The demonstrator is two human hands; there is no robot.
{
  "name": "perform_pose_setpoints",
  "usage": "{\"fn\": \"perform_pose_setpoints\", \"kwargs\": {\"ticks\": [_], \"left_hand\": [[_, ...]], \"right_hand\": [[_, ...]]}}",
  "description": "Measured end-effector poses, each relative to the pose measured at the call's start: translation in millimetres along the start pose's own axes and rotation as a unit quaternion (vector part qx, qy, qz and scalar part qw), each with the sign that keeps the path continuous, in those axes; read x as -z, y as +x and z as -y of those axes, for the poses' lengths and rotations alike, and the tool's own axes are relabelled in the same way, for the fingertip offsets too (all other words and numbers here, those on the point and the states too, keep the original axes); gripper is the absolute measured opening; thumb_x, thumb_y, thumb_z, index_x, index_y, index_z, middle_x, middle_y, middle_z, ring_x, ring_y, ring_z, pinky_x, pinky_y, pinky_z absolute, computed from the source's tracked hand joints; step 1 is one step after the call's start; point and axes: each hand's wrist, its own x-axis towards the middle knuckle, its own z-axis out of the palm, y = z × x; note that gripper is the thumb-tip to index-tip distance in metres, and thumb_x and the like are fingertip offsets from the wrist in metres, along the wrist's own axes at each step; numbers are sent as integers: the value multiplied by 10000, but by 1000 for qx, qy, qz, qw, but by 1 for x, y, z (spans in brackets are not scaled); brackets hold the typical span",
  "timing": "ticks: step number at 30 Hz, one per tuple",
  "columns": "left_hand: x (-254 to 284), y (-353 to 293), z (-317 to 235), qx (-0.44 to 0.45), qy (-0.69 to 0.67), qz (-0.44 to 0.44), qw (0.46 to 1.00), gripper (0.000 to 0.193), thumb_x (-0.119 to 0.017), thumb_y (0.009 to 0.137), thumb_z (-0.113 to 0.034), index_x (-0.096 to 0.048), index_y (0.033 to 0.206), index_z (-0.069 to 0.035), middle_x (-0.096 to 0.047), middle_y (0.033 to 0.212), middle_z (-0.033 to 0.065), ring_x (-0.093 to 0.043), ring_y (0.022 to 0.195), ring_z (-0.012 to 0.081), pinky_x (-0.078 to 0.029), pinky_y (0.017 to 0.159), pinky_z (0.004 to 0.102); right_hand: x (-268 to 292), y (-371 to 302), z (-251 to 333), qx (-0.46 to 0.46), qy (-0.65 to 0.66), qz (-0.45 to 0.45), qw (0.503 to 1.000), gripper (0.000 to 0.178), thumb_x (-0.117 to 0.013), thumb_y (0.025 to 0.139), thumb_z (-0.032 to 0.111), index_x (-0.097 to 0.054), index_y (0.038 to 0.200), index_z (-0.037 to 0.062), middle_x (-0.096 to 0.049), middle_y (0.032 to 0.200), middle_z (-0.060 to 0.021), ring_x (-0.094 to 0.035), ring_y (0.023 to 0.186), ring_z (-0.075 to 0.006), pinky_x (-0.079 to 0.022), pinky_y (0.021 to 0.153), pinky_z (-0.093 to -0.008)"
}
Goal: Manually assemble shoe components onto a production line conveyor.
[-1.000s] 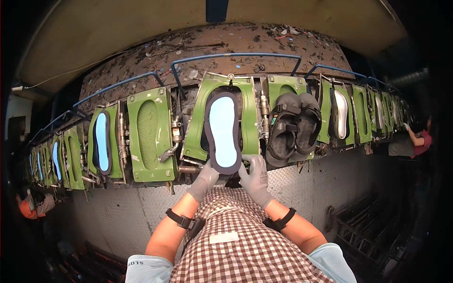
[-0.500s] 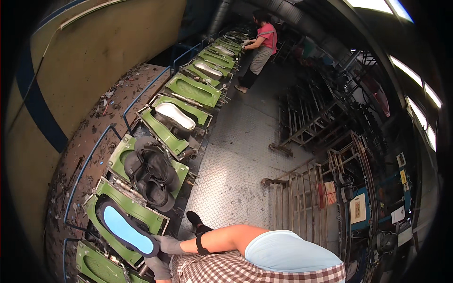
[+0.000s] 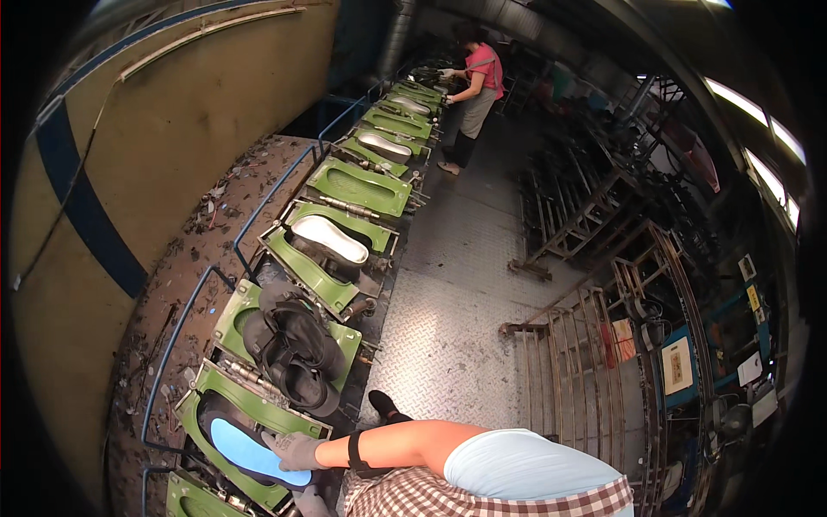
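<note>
A bright blue foot-shaped insole [image 3: 244, 447] lies on a dark sole [image 3: 207, 417] in a green mould [image 3: 197, 428] at the lower left. My right hand [image 3: 295, 451], in a grey glove, rests on the insole near its lower end, with fingers stretched out over the blue surface. Close to the near end of the insole is my left hand [image 3: 308, 500], also gloved in grey; its fingers are mostly hidden below the right hand. Several black strapped sandals [image 3: 293, 345] lie piled on the adjoining green mould.
A line of green moulds [image 3: 359, 185] runs away from me, some bearing silvery foot-shaped plates [image 3: 330, 239]. Blue rails [image 3: 177, 362] edge its left side. On the right, metal racks [image 3: 573, 362] stand on the patterned metal floor [image 3: 431, 327]. A co-worker [image 3: 478, 90] stands by the far moulds.
My right hand has moved from the end of the insole onto its top. The view has shifted, so the moulds sit further right and lower. The co-worker's arms have moved.
</note>
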Motion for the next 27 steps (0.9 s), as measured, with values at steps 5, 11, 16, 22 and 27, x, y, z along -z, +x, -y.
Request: {"fn": "perform_pose_setpoints", "kwargs": {"ticks": [5, 11, 16, 22, 27], "left_hand": [[57, 30, -54, -98, 65, 53, 992, 773, -685, 979, -356, -242, 1586, -177, -266, 1638, 165, -394, 1395, 374, -409, 1073, 583], [33, 59, -84, -122, -44, -27, 991, 593, -505, 1042, -435, -551, 1304, 96, -663, 1166, 202, -680, 974, 300, -557, 824, 435], [0, 60, -110, -107, 3, -43, 993, 632, -520, 1035, -458, -541, 1326, 102, -661, 1175, 209, -676, 985, 299, -557, 835, 430], [5, 65, -131, -103, -41, 119, 987, 564, -553, 1032, -457, -591, 1222, 73, -671, 1031, 133, -654, 879, 236, -544, 806, 384], [3, 83, -118, -203, -71, 61, 975, 565, -563, 1019, -489, -592, 1218, 39, -668, 1092, 116, -657, 942, 249, -541, 865, 398]], "right_hand": [[6, 30, 26, -3, 42, 24, 999, 505, -626, 841, 108, -483, 1312, -6, -648, 1254, -263, -636, 1169, -410, -515, 945, -462], [14, 18, 27, -5, 125, 33, 992, 688, -580, 851, 81, -365, 1504, 37, -596, 1360, -268, -581, 1272, -398, -488, 1018, -438], [-6, 24, 0, 62, 193, -55, 978, 848, -571, 817, 109, -272, 1604, 206, -611, 1341, -246, -654, 1102, -405, -524, 926, -443], [51, -24, 30, -7, 319, 56, 946, 927, -541, 758, 62, -249, 1625, 208, -465, 1532, -219, -531, 1335, -363, -467, 1047, -385], [27, -2, 8, 56, 277, 21, 959, 897, -475, 795, 34, -196, 1637, 173, -436, 1546, -235, -499, 1360, -383, -443, 1083, -402]]}}
